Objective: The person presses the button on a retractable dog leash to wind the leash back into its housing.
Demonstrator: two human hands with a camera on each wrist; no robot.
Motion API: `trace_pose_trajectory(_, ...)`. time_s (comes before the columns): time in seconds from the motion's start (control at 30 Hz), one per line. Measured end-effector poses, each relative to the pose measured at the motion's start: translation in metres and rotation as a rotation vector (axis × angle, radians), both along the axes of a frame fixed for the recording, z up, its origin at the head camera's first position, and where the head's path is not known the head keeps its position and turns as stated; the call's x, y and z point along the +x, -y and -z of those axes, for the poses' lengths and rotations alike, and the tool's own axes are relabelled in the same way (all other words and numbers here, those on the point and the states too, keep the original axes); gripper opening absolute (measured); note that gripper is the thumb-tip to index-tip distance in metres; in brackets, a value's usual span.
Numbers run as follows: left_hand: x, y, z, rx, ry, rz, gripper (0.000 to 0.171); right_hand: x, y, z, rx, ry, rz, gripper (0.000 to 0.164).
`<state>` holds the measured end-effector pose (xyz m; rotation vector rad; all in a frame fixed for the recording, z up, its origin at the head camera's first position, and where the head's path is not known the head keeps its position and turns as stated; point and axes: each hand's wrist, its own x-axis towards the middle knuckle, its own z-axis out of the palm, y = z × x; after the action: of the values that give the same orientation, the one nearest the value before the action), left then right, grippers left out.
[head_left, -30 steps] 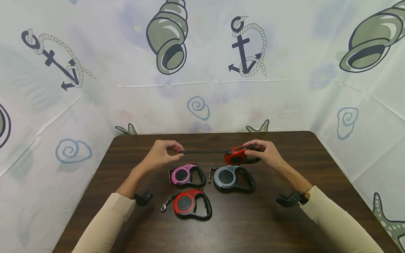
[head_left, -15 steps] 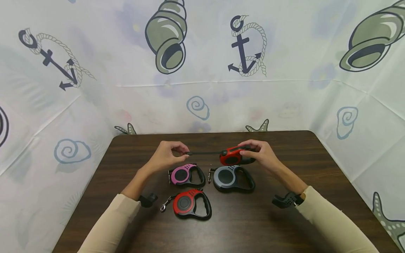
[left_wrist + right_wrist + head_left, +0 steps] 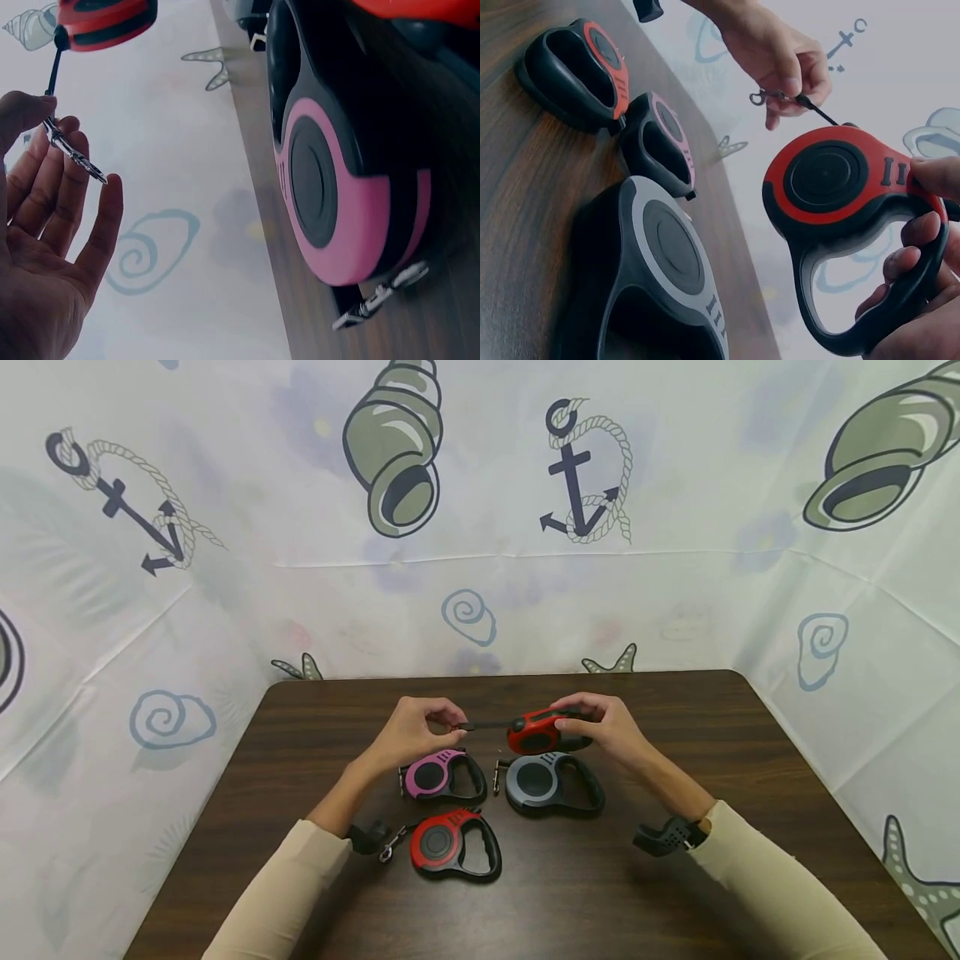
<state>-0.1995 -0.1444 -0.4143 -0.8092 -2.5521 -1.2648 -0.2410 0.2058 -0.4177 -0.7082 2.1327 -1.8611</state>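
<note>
My right hand (image 3: 603, 727) grips a red and black retractable dog leash (image 3: 821, 176) by its black loop handle, raised over the far part of the table. A short stretch of black cord (image 3: 487, 725) runs from its casing toward the left. At the cord's end, my left hand (image 3: 423, 728) pinches the metal snap hook (image 3: 75, 154) between thumb and fingers. Below the hands lie a pink leash (image 3: 430, 775) and a grey leash (image 3: 535, 780). Nearer the front sits another red leash (image 3: 437, 842), its clip (image 3: 387, 853) stretched out to the left.
The dark wooden table (image 3: 600, 893) has a back edge against a white cloth backdrop (image 3: 510, 610) printed with shells and anchors. Black wrist straps (image 3: 667, 837) sit at the cuffs of both light sleeves (image 3: 772, 877).
My right hand with the red leash has moved left while my left hand with the hook has moved right. The stretch of cord between them has become shorter. The leashes on the table stay put.
</note>
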Motion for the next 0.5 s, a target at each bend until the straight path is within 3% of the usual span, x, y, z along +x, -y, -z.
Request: trace_pose_trajectory(0.5, 0.0, -0.019, 0.008, 0.034, -0.011, 0.04, 0.013, 0.006, 0.01, 0.006, -0.012, 0.025, -0.012, 0.034)
